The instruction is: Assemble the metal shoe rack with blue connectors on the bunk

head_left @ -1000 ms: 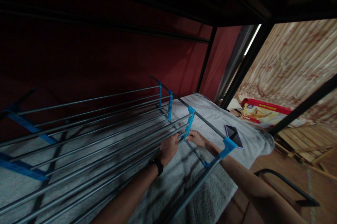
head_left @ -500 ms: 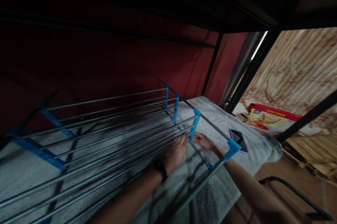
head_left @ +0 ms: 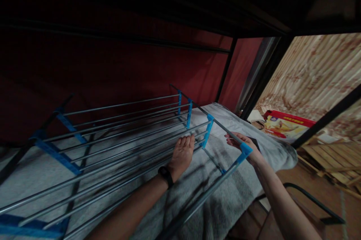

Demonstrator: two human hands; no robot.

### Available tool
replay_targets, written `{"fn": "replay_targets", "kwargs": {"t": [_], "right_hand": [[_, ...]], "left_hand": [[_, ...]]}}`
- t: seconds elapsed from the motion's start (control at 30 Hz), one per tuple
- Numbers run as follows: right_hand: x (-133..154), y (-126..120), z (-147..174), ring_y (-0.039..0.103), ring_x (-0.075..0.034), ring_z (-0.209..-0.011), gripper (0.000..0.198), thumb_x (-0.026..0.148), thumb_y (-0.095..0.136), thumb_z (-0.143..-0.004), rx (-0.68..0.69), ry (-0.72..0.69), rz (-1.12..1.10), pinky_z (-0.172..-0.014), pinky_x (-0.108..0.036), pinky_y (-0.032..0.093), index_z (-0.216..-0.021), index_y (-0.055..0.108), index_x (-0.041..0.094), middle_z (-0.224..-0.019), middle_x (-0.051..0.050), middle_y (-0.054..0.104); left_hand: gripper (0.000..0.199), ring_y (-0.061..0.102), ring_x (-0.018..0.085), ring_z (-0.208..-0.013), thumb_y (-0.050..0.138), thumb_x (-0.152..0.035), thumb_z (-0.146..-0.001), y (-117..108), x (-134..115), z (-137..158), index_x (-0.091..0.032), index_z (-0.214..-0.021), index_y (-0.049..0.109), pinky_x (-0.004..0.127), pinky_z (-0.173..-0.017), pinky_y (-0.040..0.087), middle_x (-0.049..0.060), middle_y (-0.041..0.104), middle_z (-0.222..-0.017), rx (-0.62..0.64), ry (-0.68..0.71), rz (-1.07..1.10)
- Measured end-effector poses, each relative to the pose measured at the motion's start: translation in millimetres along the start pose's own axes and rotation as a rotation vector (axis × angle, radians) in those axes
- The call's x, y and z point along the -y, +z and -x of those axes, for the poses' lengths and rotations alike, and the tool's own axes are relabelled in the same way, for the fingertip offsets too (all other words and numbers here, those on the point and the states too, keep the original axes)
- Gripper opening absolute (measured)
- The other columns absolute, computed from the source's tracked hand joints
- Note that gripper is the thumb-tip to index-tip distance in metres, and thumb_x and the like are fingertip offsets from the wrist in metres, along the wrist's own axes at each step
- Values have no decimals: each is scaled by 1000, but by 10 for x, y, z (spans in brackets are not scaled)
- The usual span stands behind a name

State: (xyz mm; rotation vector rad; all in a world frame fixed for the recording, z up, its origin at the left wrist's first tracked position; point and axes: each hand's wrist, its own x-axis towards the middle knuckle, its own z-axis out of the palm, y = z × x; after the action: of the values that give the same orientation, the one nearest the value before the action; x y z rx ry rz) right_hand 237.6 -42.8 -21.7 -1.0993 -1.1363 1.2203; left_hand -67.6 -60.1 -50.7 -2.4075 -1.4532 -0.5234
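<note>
A tube rack (head_left: 126, 146) of grey metal rods and blue plastic connectors lies on a grey blanket. My left hand (head_left: 182, 157), with a black band at the wrist, is closed over the lower rods just left of a blue connector (head_left: 208, 131); its thumb is hidden. Beyond the near end tube, my right hand (head_left: 244, 145) is off the rods with its fingers apart. It is close to the corner connector (head_left: 244, 152), which covers part of it. A phone (head_left: 254, 142) on the blanket is mostly hidden behind this hand.
Black bed-frame posts (head_left: 265, 70) and a low dark bar overhead enclose the space, with a red wall (head_left: 126, 70) behind. At the right are a red and yellow box (head_left: 287, 125), a wooden pallet (head_left: 332, 161) and a black curved metal bar (head_left: 313, 196).
My right hand has left the middle connector and moved right, up towards the corner connector and phone. My left hand has shifted slightly left along the rods. The view has moved a little.
</note>
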Motion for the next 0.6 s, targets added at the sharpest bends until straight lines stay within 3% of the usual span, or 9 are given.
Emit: {"fn": "replay_targets", "kwargs": {"t": [0.1,0.3,0.5,0.6], "right_hand": [[29,-3,276,70,-18,-84,41,49,80,-72,-89,-41,34,-84,-33,58,-99,76,19,-104,-9,75],[-154,25,668,67,-20,-90,37,51,74,-77,-257,-125,113,-88,-36,54,-98,76,20,-102,-7,75],[-693,55,1093,65,-20,-92,39,52,74,-72,-496,-140,54,-84,-38,54,-97,71,22,-103,-5,70],[-1002,181,1383,65,-20,-87,44,54,76,-68,-474,-25,51,-79,-36,56,-97,68,22,-102,-6,70]], "left_hand": [[59,51,26,-131,32,0,-89,-64,0,-18,-6,-147,39,42,-114,36,19,56,-139,56,20,40],[56,40,25,-142,32,1,-89,-195,11,-50,-10,-143,45,42,-120,31,16,48,-149,64,80,186],[39,44,22,-138,37,-7,-93,-497,-25,18,-15,-123,63,35,-116,36,13,54,-143,117,210,263],[35,53,21,-127,39,-12,-95,-751,-44,22,-20,-115,67,35,-110,42,9,62,-132,160,276,324]]}}
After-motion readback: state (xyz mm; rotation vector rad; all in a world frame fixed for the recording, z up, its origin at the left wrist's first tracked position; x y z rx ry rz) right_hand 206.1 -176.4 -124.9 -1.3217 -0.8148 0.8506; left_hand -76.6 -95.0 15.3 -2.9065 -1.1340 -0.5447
